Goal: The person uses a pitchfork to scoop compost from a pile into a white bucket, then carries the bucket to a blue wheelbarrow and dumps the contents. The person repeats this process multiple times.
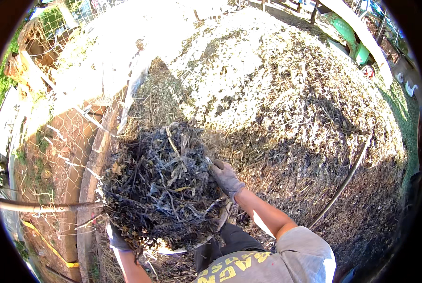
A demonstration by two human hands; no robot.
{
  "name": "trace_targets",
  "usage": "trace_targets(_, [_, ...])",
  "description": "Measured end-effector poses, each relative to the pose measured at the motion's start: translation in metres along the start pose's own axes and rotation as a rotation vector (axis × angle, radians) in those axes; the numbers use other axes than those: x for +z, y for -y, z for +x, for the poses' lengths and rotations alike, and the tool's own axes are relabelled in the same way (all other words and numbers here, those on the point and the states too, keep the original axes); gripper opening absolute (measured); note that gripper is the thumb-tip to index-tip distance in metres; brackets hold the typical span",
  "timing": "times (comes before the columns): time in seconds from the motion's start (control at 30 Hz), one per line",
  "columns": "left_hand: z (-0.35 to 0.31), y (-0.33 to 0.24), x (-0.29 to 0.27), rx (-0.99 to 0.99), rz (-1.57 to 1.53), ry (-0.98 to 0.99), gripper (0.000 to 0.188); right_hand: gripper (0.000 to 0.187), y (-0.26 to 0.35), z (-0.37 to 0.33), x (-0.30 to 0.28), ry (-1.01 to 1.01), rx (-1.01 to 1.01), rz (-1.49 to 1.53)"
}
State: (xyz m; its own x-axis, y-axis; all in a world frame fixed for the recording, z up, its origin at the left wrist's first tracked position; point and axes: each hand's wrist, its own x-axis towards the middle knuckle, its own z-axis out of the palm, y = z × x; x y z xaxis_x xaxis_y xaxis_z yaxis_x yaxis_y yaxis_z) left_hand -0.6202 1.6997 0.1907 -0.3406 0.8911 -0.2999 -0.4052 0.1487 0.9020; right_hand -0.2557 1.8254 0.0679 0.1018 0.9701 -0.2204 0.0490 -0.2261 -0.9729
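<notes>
My right hand (226,179), in a grey work glove, grips the right edge of a wide container (225,212). Only a pale strip of the container shows, so its full shape is hidden. My left hand (118,238), also gloved, holds the near left edge, its fingers mostly out of sight under the load. Heaped above the rim is a dark mass of damp leaves, twigs and stringy plant waste (164,181). The container is in front of my body, just above my legs.
A large mound of dry leaves and straw (286,89) rises ahead and to the right. A long stick (345,181) leans on it. At left run a wire-mesh fence (60,155), a timber edging (94,165) and a horizontal pole (46,206). Green plastic things (345,33) stand far right.
</notes>
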Motion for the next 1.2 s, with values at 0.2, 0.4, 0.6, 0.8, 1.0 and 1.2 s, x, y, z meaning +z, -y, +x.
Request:
trace_targets(0.2, [0.115,-0.098,0.119,-0.079,-0.069,0.067,0.048,0.029,0.085,0.149,0.002,-0.044,-0.150,0.049])
trace_targets(0.4, [0.326,-0.137,0.180,-0.262,-0.215,0.207,0.041,0.028,0.210,0.256,0.005,-0.204,0.201,0.483])
trace_targets(0.6, [0.496,-0.148,0.298,-0.301,-0.120,0.430,0.035,0.017,0.301,0.326,-0.085,-0.469,0.030,0.043])
trace_targets(0.8, [0.539,-0.188,0.533,-0.431,-0.161,0.665,0.037,0.020,0.426,0.360,-0.195,-0.807,0.074,0.371])
trace_targets(1.0, [0.613,-0.155,0.742,-0.294,-0.024,0.770,0.032,0.020,0.448,0.449,-0.331,-0.941,0.001,0.448])
trace_targets(1.2, [0.650,-0.148,0.911,-0.416,-0.001,0.680,0.030,0.013,0.444,0.545,-0.465,-0.879,0.077,0.207])
